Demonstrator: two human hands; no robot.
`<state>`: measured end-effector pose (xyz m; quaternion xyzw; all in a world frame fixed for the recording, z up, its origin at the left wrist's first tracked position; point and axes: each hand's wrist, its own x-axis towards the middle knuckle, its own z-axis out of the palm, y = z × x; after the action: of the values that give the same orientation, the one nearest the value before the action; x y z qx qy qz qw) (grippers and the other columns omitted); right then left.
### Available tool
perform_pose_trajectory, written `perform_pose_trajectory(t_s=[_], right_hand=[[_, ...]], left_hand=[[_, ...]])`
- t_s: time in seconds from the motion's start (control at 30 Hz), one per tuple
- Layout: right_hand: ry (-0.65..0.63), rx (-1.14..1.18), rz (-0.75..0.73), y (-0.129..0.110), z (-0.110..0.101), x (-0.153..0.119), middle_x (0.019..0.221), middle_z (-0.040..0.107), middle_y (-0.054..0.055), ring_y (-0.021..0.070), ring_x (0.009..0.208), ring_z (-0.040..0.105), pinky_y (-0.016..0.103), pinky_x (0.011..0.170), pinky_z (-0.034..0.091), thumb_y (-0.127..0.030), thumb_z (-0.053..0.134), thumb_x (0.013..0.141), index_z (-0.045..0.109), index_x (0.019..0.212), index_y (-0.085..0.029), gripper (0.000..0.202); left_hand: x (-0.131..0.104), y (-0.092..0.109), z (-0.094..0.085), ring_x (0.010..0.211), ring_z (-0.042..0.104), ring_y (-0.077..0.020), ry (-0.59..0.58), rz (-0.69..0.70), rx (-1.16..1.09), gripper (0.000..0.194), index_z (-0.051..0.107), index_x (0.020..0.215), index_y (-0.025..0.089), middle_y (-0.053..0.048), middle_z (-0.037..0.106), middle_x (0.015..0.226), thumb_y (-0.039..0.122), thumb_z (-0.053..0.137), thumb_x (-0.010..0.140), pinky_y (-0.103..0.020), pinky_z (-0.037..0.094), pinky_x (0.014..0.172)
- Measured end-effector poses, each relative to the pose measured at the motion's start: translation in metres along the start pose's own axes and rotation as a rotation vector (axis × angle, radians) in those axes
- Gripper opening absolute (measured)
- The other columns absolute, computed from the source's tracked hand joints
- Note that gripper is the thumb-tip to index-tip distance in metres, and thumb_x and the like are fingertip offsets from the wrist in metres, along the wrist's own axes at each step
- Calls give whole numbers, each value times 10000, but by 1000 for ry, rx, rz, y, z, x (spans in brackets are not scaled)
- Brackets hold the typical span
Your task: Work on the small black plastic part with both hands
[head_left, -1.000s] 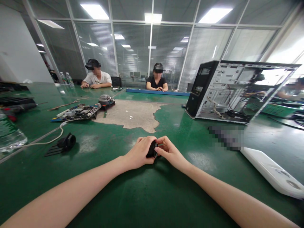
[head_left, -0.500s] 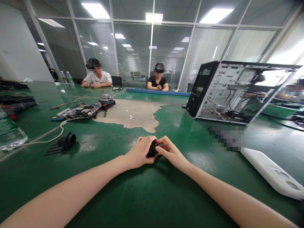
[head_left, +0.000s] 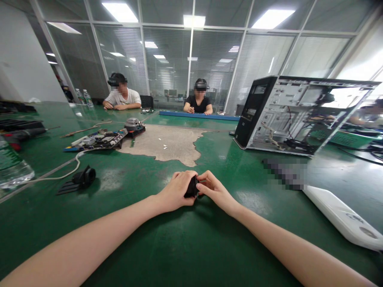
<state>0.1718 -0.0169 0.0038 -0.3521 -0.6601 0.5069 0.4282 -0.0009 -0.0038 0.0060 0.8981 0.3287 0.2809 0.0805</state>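
Between my two hands is a small black part (head_left: 190, 188), mostly hidden by fingers, so I cannot tell its exact kind. My left hand (head_left: 175, 192) wraps over it from the left, thumb underneath and fingers on top. From the right, my right hand (head_left: 216, 191) pinches its edge between thumb and fingertips. Both hands are low over the green tabletop (head_left: 167, 247). Off to the left lies a black plastic piece (head_left: 78, 180) with a round opening and flat slats.
A circuit board (head_left: 97, 140) lies back left near a cable and a water bottle (head_left: 13, 165). An open computer case (head_left: 287, 115) stands at right, with a white device (head_left: 341, 217) nearer me. Two people (head_left: 122, 97) sit across the table; a green basket (head_left: 350, 138) is far right.
My hands and the black part stay almost exactly where they were. Across the table, the middle person's hand has shifted slightly to the left and lower.
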Motion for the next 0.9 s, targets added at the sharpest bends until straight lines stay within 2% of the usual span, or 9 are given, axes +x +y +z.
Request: perform_pose_trajectory(t_s=[0.23,0.47,0.67,0.9], right_hand=[[42,-16,44,0,1,2,905,520,20,143,809,531,298,675,454,-377,600,725,460,915,-207,291],[-25,11,-4,-7,0,0,906,518,-3,139,858,536,305,757,436,-318,660,680,437,834,-210,292],[15,-6,16,-2,2,1,850,529,-4,120,754,531,278,651,446,-371,576,748,429,849,-212,238],[29,-44,42,0,1,2,889,523,18,140,808,533,298,682,453,-361,582,741,452,918,-207,269]], left_hand=[[1,0,-1,979,484,-235,-2,2,2,567,309,1142,215,-53,510,1076,216,596,652,-390,315,876],[0,1,-1,968,485,-228,-3,7,7,557,310,1139,209,-52,509,1072,213,591,658,-381,320,866],[0,1,-2,965,489,-226,-1,8,0,559,311,1129,215,-50,510,1072,212,598,649,-383,319,869],[0,1,-1,975,485,-233,-4,-3,5,550,312,1138,213,-54,513,1069,224,585,660,-390,321,870]])
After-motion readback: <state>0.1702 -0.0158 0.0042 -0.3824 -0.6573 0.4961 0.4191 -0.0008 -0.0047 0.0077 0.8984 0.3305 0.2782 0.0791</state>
